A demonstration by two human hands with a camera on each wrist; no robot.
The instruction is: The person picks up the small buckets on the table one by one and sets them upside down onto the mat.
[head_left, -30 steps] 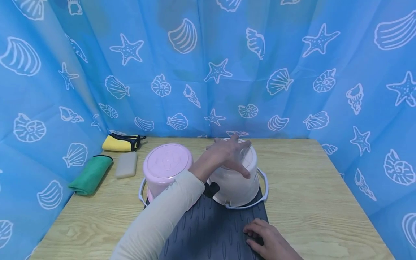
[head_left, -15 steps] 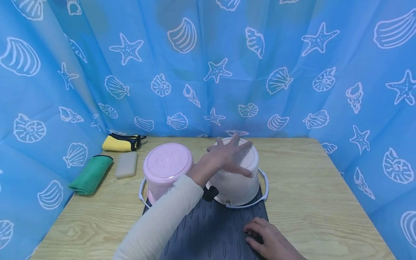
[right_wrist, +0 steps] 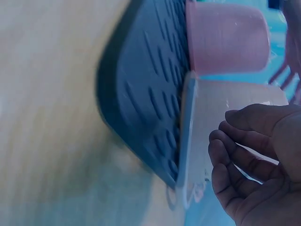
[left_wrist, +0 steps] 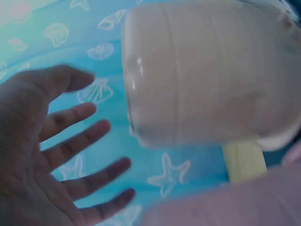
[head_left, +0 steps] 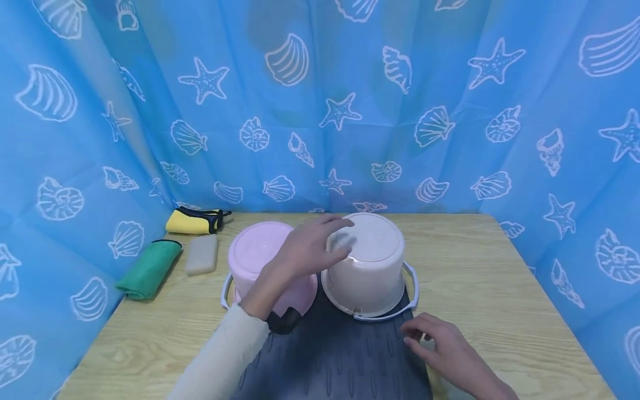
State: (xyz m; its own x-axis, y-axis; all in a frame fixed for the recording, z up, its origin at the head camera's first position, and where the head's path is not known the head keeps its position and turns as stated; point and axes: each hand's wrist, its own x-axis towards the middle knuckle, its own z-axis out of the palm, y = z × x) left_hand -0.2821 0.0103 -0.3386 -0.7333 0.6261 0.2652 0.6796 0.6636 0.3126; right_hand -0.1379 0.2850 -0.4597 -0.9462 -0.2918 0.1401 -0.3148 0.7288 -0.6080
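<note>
Two upturned buckets stand side by side on a dark ridged mat (head_left: 345, 355): a pink bucket (head_left: 252, 244) at left and a whitish bucket (head_left: 367, 278) at right, each with a pale handle at its rim. My left hand (head_left: 315, 243) hovers over the gap between them, in front of the pink one. In the left wrist view its fingers (left_wrist: 75, 146) are spread and apart from the whitish bucket. Near the mat's right edge, my right hand (head_left: 445, 347) hangs with fingers loosely curled. Nothing lies in it in the right wrist view.
At the table's left lie a rolled green cloth (head_left: 151, 268), a pale sponge block (head_left: 202, 254) and a folded yellow cloth (head_left: 192, 221) with black trim. A blue shell-patterned curtain (head_left: 340, 150) hangs behind and at both sides of the wooden table (head_left: 480, 266).
My left hand has come off the bottom of the whitish bucket and moved left and back toward me. The right hand has shifted slightly right and up. The head view has turned a little.
</note>
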